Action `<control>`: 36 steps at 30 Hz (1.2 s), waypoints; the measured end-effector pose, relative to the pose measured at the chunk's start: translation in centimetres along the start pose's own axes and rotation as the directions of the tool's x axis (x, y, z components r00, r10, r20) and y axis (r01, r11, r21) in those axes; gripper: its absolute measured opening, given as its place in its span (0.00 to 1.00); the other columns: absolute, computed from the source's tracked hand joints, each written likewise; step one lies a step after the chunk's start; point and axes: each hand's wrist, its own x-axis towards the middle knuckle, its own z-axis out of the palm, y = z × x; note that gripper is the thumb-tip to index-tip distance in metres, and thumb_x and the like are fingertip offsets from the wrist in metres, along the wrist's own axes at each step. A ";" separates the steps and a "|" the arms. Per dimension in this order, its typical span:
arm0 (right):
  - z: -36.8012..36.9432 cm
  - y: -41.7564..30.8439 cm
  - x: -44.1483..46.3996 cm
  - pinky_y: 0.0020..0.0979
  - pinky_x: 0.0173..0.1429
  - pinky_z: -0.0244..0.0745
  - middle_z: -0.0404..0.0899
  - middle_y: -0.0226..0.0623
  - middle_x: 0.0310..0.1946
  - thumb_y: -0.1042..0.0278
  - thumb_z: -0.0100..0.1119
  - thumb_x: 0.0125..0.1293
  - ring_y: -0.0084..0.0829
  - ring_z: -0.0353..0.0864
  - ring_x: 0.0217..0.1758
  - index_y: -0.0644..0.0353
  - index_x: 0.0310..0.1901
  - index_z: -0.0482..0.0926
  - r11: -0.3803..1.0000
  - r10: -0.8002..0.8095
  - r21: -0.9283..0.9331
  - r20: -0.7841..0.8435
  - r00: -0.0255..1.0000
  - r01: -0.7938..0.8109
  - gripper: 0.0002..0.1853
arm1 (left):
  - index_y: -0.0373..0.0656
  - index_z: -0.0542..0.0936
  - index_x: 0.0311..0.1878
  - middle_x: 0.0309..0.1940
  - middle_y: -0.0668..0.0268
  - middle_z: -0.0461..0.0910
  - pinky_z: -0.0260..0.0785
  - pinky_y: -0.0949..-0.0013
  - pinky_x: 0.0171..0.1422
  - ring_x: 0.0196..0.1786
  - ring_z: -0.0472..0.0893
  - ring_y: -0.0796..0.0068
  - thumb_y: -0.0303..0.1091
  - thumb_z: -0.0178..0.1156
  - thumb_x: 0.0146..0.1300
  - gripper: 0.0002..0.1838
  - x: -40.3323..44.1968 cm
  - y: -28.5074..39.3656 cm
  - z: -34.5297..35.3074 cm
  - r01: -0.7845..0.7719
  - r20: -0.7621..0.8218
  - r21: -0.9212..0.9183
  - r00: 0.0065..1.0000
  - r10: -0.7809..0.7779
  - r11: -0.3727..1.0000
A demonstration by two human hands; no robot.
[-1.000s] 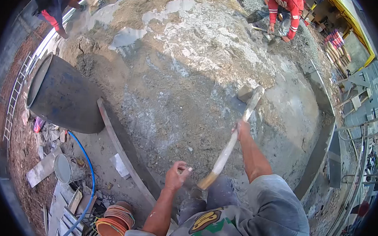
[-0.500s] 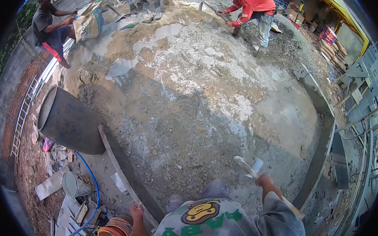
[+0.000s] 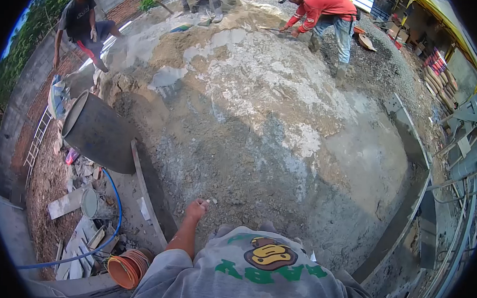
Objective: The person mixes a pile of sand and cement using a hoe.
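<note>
My left hand point(image 3: 196, 208) reaches forward over the grey mound of sand and cement point(image 3: 232, 165), its fingers curled closed. A small pale lump point(image 3: 212, 200) shows just past the fingertips; whether they touch it I cannot make out. My right hand is out of view, hidden by the grey printed shirt point(image 3: 265, 263). A small white piece point(image 3: 312, 256) shows beside the right side of the shirt.
A dark drum point(image 3: 101, 136) leans at left beside a board point(image 3: 147, 193). A blue hose point(image 3: 118, 207), a bucket point(image 3: 96, 203) and orange pots point(image 3: 127, 267) lie lower left. A person in red point(image 3: 324, 13) bends at the back; another person point(image 3: 86, 25) stands upper left. Boards point(image 3: 412, 131) edge the right.
My left hand has moved forward and right over the mound. My right hand, which held a long pale-handled tool, has gone out of view. The upper-left person's sack is now lower, behind the drum.
</note>
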 end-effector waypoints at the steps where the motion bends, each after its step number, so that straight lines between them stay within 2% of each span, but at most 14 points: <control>1: -0.1 0.3 0.4 0.35 0.40 0.76 0.84 0.43 0.35 0.58 0.69 0.41 0.35 0.85 0.39 0.61 0.37 0.83 1.000 -0.017 0.013 -0.010 1.000 0.017 0.21 | 0.41 0.81 0.26 0.22 0.62 0.81 0.70 0.65 0.37 0.28 0.80 0.69 0.48 0.60 0.59 0.18 1.3 -0.2 1.6 -0.009 0.025 -0.070 1.000 0.010 0.997; 2: -0.4 0.7 0.9 0.35 0.39 0.76 0.84 0.44 0.34 0.58 0.69 0.40 0.35 0.85 0.39 0.62 0.36 0.83 0.999 -0.036 0.028 -0.027 0.999 0.036 0.20 | 0.42 0.82 0.28 0.23 0.61 0.82 0.70 0.65 0.39 0.29 0.80 0.68 0.48 0.61 0.58 0.17 2.0 -0.3 2.9 -0.014 0.044 -0.146 0.999 0.020 0.989; 7: -2.7 0.1 3.3 0.36 0.29 0.72 0.80 0.45 0.23 0.68 0.67 0.40 0.31 0.81 0.25 0.66 0.26 0.80 0.934 -0.137 0.304 -0.185 0.973 0.189 0.11 | 0.45 0.82 0.30 0.27 0.62 0.83 0.71 0.64 0.41 0.32 0.81 0.67 0.48 0.62 0.58 0.15 -0.9 2.4 5.9 -0.070 0.060 0.019 0.996 0.068 0.997; 11: -9.0 -7.8 -4.3 0.38 0.24 0.69 0.74 0.39 0.17 0.71 0.56 0.52 0.35 0.76 0.21 0.65 0.22 0.78 0.638 -0.059 0.768 -0.025 0.998 0.057 0.07 | 0.45 0.82 0.31 0.26 0.63 0.83 0.71 0.64 0.39 0.31 0.81 0.69 0.47 0.62 0.58 0.14 -2.5 1.5 4.7 -0.081 0.057 0.080 0.995 0.077 0.994; 12: -10.7 -9.0 -7.6 0.38 0.24 0.67 0.74 0.40 0.19 0.73 0.53 0.54 0.36 0.74 0.20 0.64 0.22 0.77 0.560 -0.186 0.818 -0.031 0.982 0.132 0.07 | 0.45 0.82 0.31 0.25 0.63 0.83 0.71 0.64 0.38 0.30 0.81 0.69 0.47 0.62 0.58 0.14 -2.1 0.0 4.7 -0.052 0.056 0.060 0.997 0.049 0.997; 13: -9.3 -7.0 -3.2 0.36 0.28 0.69 0.77 0.40 0.22 0.69 0.57 0.52 0.32 0.76 0.24 0.65 0.27 0.79 0.693 -0.149 0.704 -0.072 0.986 0.156 0.07 | 0.45 0.82 0.31 0.24 0.63 0.82 0.71 0.64 0.37 0.29 0.81 0.70 0.47 0.62 0.58 0.15 -1.0 -1.9 4.7 -0.024 0.053 0.033 0.998 0.023 0.999; 15: -6.4 -2.7 5.8 0.32 0.35 0.72 0.82 0.39 0.29 0.62 0.65 0.50 0.25 0.79 0.32 0.68 0.36 0.83 0.900 -0.073 0.415 -0.153 0.986 0.131 0.17 | 0.44 0.82 0.30 0.23 0.64 0.82 0.71 0.64 0.36 0.28 0.81 0.71 0.47 0.61 0.58 0.15 -0.4 -3.1 4.3 0.016 0.024 -0.043 1.000 -0.015 0.999; 17: -7.0 -3.1 3.6 0.34 0.31 0.70 0.77 0.37 0.23 0.65 0.59 0.53 0.31 0.76 0.25 0.65 0.26 0.79 0.719 -0.312 0.606 -0.157 0.937 0.341 0.10 | 0.42 0.82 0.29 0.22 0.64 0.82 0.71 0.65 0.35 0.27 0.80 0.73 0.45 0.61 0.59 0.15 -1.8 -2.8 3.4 0.044 -0.024 -0.139 0.999 -0.048 0.989; 18: -7.4 -4.0 0.6 0.34 0.28 0.69 0.75 0.36 0.20 0.67 0.56 0.55 0.33 0.74 0.21 0.63 0.21 0.77 0.594 -0.423 0.689 -0.171 0.890 0.414 0.11 | 0.42 0.82 0.29 0.22 0.64 0.82 0.71 0.65 0.35 0.27 0.80 0.73 0.45 0.61 0.59 0.15 -2.0 -3.2 3.4 0.060 -0.029 -0.141 0.997 -0.065 0.988; 21: -11.2 -8.1 -7.2 0.33 0.33 0.70 0.76 0.34 0.20 0.65 0.58 0.55 0.31 0.77 0.26 0.63 0.22 0.77 0.754 -0.606 0.144 -0.223 0.764 0.640 0.11 | 0.40 0.82 0.29 0.22 0.64 0.82 0.71 0.66 0.35 0.27 0.80 0.74 0.45 0.61 0.60 0.16 -3.3 -4.7 3.5 0.121 -0.031 -0.147 0.991 -0.127 0.982; 23: -11.4 -8.3 -7.9 0.34 0.33 0.70 0.76 0.35 0.20 0.65 0.58 0.55 0.31 0.77 0.27 0.63 0.22 0.78 0.832 -0.531 0.080 -0.171 0.830 0.549 0.11 | 0.40 0.82 0.29 0.22 0.64 0.82 0.71 0.67 0.35 0.27 0.80 0.74 0.46 0.61 0.60 0.17 -4.6 -6.2 3.8 0.167 -0.009 -0.159 0.985 -0.171 0.973; 27: -9.4 -6.8 -6.5 0.34 0.34 0.71 0.77 0.36 0.22 0.65 0.59 0.55 0.31 0.78 0.28 0.63 0.24 0.78 0.934 -0.332 0.102 -0.099 0.938 0.342 0.10 | 0.39 0.82 0.29 0.22 0.64 0.82 0.71 0.67 0.35 0.27 0.80 0.74 0.48 0.60 0.61 0.19 -7.0 -12.3 5.1 0.217 0.020 -0.247 0.976 -0.219 0.945; 31: -8.7 -6.5 -7.7 0.34 0.35 0.71 0.78 0.37 0.23 0.65 0.60 0.54 0.31 0.78 0.29 0.63 0.26 0.79 0.947 -0.300 0.089 -0.090 0.950 0.307 0.09 | 0.38 0.82 0.28 0.21 0.63 0.81 0.70 0.66 0.32 0.24 0.79 0.74 0.47 0.61 0.61 0.19 -10.7 -15.0 4.2 0.330 0.032 -0.312 0.941 -0.337 0.891; 36: -8.9 -7.5 -11.9 0.35 0.36 0.71 0.79 0.39 0.24 0.65 0.61 0.53 0.31 0.79 0.31 0.63 0.28 0.80 0.942 -0.321 0.063 -0.119 0.940 0.329 0.09 | 0.37 0.80 0.29 0.19 0.64 0.80 0.69 0.67 0.27 0.20 0.78 0.75 0.45 0.61 0.62 0.18 -11.7 -18.7 4.3 0.332 0.050 -0.326 0.941 -0.334 0.885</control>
